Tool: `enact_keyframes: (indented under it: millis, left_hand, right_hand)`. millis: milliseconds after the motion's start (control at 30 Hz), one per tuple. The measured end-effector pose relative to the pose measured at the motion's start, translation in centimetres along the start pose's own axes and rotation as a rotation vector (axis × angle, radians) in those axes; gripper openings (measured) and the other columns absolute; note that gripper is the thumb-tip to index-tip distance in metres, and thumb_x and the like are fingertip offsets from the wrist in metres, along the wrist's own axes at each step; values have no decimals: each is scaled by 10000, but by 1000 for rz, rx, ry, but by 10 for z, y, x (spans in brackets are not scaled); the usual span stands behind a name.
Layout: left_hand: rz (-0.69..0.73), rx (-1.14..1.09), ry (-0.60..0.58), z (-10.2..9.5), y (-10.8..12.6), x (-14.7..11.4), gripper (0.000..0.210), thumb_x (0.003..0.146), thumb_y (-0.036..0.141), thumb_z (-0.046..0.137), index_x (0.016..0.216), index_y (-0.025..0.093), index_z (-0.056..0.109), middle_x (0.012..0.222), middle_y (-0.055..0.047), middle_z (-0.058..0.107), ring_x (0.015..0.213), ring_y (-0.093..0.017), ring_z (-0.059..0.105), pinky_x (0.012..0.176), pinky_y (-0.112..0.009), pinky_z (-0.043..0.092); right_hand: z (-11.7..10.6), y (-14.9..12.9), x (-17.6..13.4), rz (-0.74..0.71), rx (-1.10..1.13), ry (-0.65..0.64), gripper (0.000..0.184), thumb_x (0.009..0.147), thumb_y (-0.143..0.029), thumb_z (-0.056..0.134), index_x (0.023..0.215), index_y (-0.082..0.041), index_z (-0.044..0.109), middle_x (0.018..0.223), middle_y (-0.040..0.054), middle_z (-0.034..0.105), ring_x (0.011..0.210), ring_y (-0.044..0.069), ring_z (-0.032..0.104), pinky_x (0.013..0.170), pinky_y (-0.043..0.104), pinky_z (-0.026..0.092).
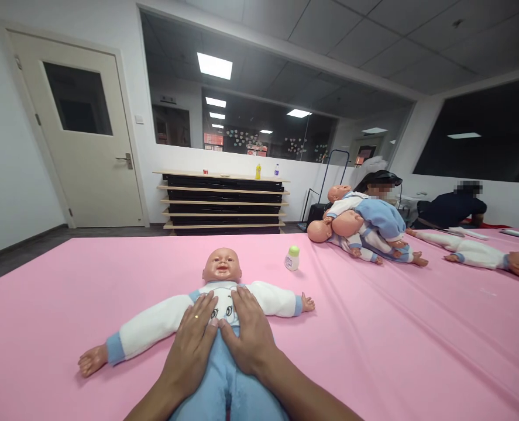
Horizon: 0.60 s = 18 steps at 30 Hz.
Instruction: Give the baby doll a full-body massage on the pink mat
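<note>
A baby doll lies on its back in front of me, head away from me and arms spread out. It wears a white top with blue cuffs and a printed face, and blue trousers. My left hand rests flat on the left side of the doll's torso, a ring on one finger. On the other side of the torso lies my right hand, also flat with fingers stretched. The two thumbs nearly meet over the belly. Beyond the doll's arm stands a small white bottle with a green cap.
A pink sheet covers the table, wrinkled at right. Several dolls are piled at the back right, and another doll lies further right. Two people sit behind them. Stacked boards stand by the far wall, near a door.
</note>
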<state>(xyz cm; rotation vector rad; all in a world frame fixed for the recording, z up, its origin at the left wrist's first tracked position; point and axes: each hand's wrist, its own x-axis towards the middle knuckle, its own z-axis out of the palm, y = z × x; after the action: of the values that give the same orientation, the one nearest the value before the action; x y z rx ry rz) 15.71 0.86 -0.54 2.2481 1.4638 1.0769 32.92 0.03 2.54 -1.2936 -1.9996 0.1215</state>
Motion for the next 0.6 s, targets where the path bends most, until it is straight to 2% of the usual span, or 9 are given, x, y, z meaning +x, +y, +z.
enact_keyframes:
  millis: [100,200,267,367,467,600]
  left_hand:
    - [-6,-30,50,4,-4,-1,508,1007,380,278,1497,257,325,1564,-38,337,1481,-202,231,1219,-535,194]
    - [22,-48,109,5,-5,-3,510,1009,349,271,1508,247,302,1573,-53,317,1478,-203,239,1218,-519,213]
    - [58,-26,132,3,-3,-4,517,1005,332,289,1517,259,276,1578,-50,306,1478,-209,237,1218,-524,209]
    - [140,26,154,-2,1,-6,525,994,311,330,1515,282,273,1569,-38,327,1476,-220,241,1213,-535,215]
    - [228,60,162,-7,3,-7,522,981,292,367,1499,301,303,1552,-28,361,1465,-229,271,1196,-546,254]
    - [303,59,141,-10,1,-8,488,967,281,407,1452,323,394,1506,-12,436,1434,-232,341,1160,-534,339]
  right_hand:
    - [-5,-2,-1,-209,8,78,511,877,-320,537,1340,-103,537,1426,159,500,1379,291,416,1146,536,355]
    - [-12,-6,0,-360,60,18,386,886,-288,511,1231,-150,617,1321,102,607,1310,237,502,1145,461,380]
    - [-14,-8,2,-318,78,-37,388,888,-299,525,1239,-161,614,1321,91,609,1297,232,515,1145,457,380]
    - [-13,-7,3,-181,72,-80,467,892,-346,551,1329,-181,558,1423,90,520,1368,259,434,1171,515,318]
    - [-10,-4,4,-76,61,-116,507,919,-360,526,1404,-218,488,1495,69,431,1423,260,349,1183,548,275]
    - [-6,1,2,-20,43,-118,516,952,-391,472,1440,-223,446,1531,73,370,1443,264,307,1183,552,277]
